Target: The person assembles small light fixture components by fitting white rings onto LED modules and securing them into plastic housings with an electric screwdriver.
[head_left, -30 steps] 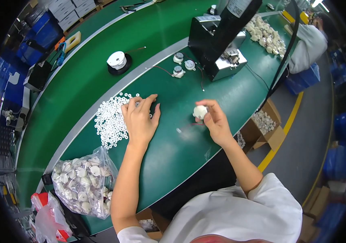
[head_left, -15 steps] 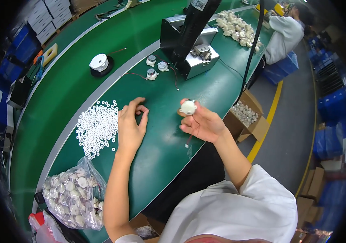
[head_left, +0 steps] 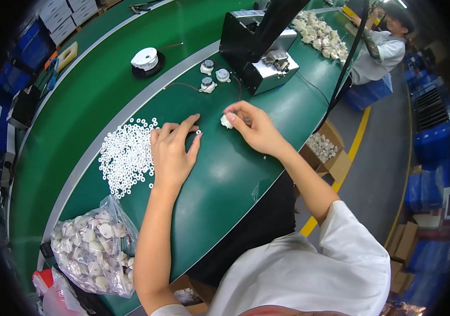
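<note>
White short-sleeved shirt, bare forearms.

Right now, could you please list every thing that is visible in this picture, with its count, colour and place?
small rings: many, white, heaped on the bench left of the left hand
small part: one, white, in the right hand
clear bag of parts: one, white parts, lower left
bench: one, green
machine: one, black and silver, top centre
wire spool: one, white, on the belt
small motors: three, beside the machine
cardboard box: one, brown, floor right
co-worker: one, top right
left hand: fingertips at a ring
right hand: grip pinching the small part
</note>
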Motion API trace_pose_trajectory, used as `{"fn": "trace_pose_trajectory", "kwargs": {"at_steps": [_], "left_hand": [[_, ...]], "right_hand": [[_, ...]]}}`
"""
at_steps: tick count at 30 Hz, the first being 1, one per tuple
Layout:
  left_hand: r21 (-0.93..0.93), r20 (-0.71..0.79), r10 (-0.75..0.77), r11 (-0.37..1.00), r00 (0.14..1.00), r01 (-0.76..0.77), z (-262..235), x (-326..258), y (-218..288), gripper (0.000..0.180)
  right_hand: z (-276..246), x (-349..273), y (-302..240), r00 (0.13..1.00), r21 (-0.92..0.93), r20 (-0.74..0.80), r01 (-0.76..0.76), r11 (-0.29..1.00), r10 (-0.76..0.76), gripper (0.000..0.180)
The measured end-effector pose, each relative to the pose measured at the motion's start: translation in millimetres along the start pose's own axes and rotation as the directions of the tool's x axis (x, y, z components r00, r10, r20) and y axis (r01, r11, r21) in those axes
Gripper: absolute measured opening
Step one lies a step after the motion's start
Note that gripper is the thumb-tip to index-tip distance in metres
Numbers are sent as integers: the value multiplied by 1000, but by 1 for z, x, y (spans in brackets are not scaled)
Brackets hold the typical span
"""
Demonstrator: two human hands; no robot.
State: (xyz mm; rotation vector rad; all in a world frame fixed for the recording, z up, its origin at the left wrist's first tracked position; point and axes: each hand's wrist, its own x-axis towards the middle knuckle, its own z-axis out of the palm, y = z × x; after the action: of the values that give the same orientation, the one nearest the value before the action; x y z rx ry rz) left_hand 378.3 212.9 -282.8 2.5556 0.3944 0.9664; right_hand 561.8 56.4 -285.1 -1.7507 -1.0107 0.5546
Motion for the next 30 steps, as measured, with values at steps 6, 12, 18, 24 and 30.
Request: {"fn": "trace_pose_trajectory", "kwargs": {"at_steps": [6, 12, 18, 24, 30], "left_hand": [[-9, 13, -25, 1000, 1000, 25, 6, 0, -3, 53], [-69, 55, -88, 993, 995, 92, 1, 3, -1, 58], [-81, 50, -64, 994, 997, 68, 3, 6, -2, 61], [-110, 57, -73, 991, 996, 79, 1, 2, -5, 67], [-64, 13, -42, 997, 999, 43, -1, 5, -5, 69]], "right_hand": [[16, 44, -5, 994, -23, 106, 42, 999, -39, 33], [29, 52, -13, 996, -93, 86, 41, 995, -33, 24], [26, 52, 4, 976, 105, 79, 193, 975, -202, 24], [20, 44, -14, 974, -62, 172, 158, 985, -146, 22], [30, 44, -11, 909, -121, 145, 409, 904, -391, 21]]}}
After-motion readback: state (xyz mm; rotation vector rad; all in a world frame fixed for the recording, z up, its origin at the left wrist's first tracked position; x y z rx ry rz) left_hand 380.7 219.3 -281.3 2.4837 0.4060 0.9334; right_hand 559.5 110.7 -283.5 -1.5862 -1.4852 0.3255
